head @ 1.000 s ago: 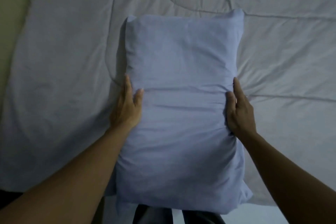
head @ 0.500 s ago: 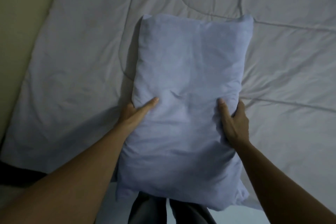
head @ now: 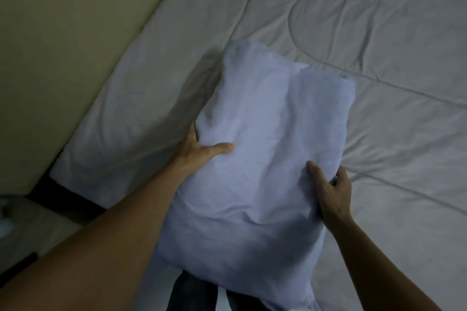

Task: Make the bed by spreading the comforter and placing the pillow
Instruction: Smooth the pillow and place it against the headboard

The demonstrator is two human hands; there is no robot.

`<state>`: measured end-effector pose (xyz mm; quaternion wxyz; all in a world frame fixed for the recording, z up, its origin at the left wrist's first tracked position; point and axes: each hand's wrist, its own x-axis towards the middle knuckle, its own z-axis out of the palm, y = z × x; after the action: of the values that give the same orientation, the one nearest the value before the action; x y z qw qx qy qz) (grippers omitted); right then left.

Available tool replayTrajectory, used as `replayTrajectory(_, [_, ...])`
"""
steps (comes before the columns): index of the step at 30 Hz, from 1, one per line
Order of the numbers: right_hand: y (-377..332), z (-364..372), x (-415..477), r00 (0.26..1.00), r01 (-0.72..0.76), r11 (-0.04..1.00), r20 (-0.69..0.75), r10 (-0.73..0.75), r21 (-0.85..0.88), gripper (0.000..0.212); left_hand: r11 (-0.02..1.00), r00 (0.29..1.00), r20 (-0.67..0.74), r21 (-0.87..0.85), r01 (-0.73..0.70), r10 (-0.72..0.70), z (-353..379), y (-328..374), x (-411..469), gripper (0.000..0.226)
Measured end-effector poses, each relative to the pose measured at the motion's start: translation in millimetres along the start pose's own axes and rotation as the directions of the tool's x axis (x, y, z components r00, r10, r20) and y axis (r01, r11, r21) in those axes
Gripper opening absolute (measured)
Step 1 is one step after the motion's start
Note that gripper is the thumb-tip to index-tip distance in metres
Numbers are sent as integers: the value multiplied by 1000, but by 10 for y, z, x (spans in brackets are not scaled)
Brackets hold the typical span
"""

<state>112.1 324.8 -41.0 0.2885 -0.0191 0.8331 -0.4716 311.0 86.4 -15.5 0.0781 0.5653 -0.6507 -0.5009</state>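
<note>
Since the previous frame the pillow (head: 265, 159) has tilted leftward, held over the near edge of the comforter (head: 379, 33). I log: left hand (head: 199, 151) grips its left side, thumb across the top; right hand (head: 333, 194) clamps the right side, fingers curled under. Fabric pale blue, creased, sagging.

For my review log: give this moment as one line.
pillow: held over comforter | left hand: grips pillow | right hand: grips pillow
</note>
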Motion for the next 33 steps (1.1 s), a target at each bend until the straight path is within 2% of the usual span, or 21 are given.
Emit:
replayTrajectory(3, [-219,202,-155,998,-1,998,70,-4,68,61,996,994,-77,59,-69,73,-440,157,-88,125])
replayTrajectory(6, [-510,584,-341,991,-8,987,132,-14,161,51,997,993,-108,68,-45,52,-987,291,-100,124])
replayTrajectory(10, [-953,1290,-570,977,-41,957,212,-22,288,43,991,975,-195,109,-83,103,-1785,449,-33,123])
replayTrajectory(15, [-1349,2309,-754,952,-129,929,305,18,347,26,975,957,-247,195,-105,152,-2682,566,245,119])
replayTrajectory(17, [-1455,2710,-786,939,-182,921,338,60,344,31,956,947,-266,271,-108,183,-2980,555,396,114])
replayTrajectory(20, [-1538,3266,-790,915,-244,903,393,93,354,51,918,927,-303,385,-95,223,-3342,528,641,113])
replayTrajectory(23, [-1572,3764,-742,884,-284,893,456,103,349,59,864,912,-316,497,-77,263,-3615,474,880,121])
replayTrajectory(25, [-1560,4058,-691,862,-318,891,490,129,324,63,837,904,-316,542,-78,288,-3730,419,1033,117])
replayTrajectory(30, [-1431,4483,-609,785,-417,885,572,236,209,68,779,899,-323,626,-31,295,-3669,231,1262,105])
replayTrajectory(33, [-1336,4524,-541,808,-353,911,560,181,215,68,764,877,-359,645,-15,320,-3515,22,1317,98])
